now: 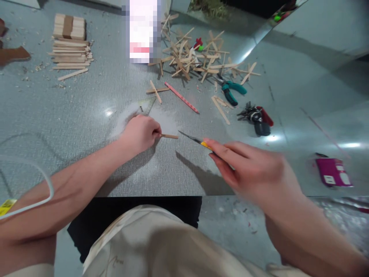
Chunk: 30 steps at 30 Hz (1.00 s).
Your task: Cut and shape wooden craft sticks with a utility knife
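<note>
The left hand point(142, 132) pinched 1 wooden stick point(170, 136) over the near part of the surface point(161, 181), while the right hand point(250, 165) gripped a dark, pointed tool point(190, 137), probably a knife, though its exact type was unclear. Good control, as judged here, called for a firm pinch, a well-braced stick and light blade pressure directed clear of the left fingertips. The stick's free end pointed right, near the tool's tip but apart from it; its long axis ran nearly parallel to the surface's near edge.
</note>
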{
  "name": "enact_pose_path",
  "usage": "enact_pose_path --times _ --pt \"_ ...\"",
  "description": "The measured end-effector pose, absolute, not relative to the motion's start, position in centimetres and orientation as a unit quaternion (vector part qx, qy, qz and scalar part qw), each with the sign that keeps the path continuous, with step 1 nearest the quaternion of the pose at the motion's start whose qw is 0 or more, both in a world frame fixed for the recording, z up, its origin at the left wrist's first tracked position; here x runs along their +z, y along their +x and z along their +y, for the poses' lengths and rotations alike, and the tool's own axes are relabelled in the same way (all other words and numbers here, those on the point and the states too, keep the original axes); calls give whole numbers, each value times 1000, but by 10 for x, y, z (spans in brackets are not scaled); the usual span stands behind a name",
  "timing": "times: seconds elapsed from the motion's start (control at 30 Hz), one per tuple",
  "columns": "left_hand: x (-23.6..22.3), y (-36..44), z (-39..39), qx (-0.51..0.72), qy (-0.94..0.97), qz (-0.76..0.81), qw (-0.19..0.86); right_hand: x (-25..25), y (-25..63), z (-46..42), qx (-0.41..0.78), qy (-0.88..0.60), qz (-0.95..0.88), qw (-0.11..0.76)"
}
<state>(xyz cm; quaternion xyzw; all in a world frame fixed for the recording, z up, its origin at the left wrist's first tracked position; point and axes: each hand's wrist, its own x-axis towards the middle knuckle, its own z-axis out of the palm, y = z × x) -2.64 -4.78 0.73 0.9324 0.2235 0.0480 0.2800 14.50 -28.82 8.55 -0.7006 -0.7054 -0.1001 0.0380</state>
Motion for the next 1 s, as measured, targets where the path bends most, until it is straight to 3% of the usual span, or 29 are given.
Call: enact_pose_path --times 0.33,0.47,0.63,1.0 --pt "4 -34 -48 87 951 171 241 38 138 -315 51 -778 -583 229" --pt "5 -37 -45 97 975 88 178 31 132 -324 75 -793 -539 275" --pt "8 -41 -41 76 986 -6 150 33 135 -329 71 -800 -528 275" --pt "20 -38 -37 28 964 99 244 47 129 -319 137 -771 -585 209"
